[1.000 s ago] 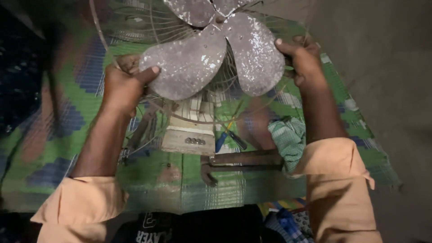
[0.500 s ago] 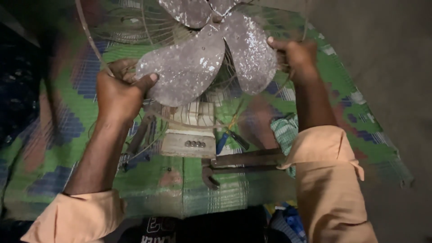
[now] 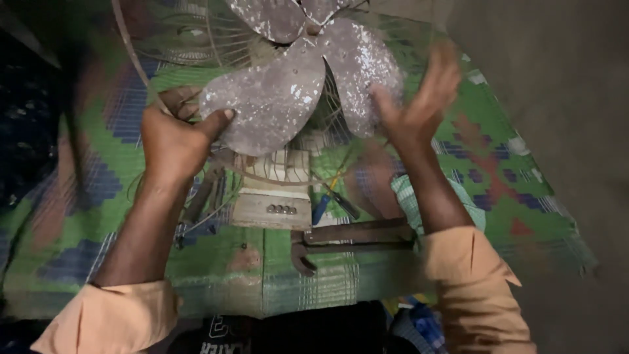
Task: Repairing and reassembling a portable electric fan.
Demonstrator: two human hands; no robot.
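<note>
A dusty grey fan blade [image 3: 275, 98] sits in front of a wire guard [image 3: 190, 39], above the fan's pale base [image 3: 272, 196] with several small buttons. My left hand [image 3: 173, 141] grips the lower left lobe of the blade, thumb on its front. My right hand [image 3: 419, 105] is off the blade, fingers spread and blurred, just right of the right lobe [image 3: 360, 72]. Both sleeves are orange.
A green, blue and red woven mat [image 3: 498, 170] covers the floor. Rusty pliers [image 3: 347, 239] lie below the base, a blue-handled screwdriver [image 3: 324, 203] beside it, and a green cloth [image 3: 409, 203] near my right forearm. Bare grey floor lies to the right.
My right hand has let go of the blade's right lobe and opened, moving slightly away. My left hand keeps its hold. The view has shifted closer.
</note>
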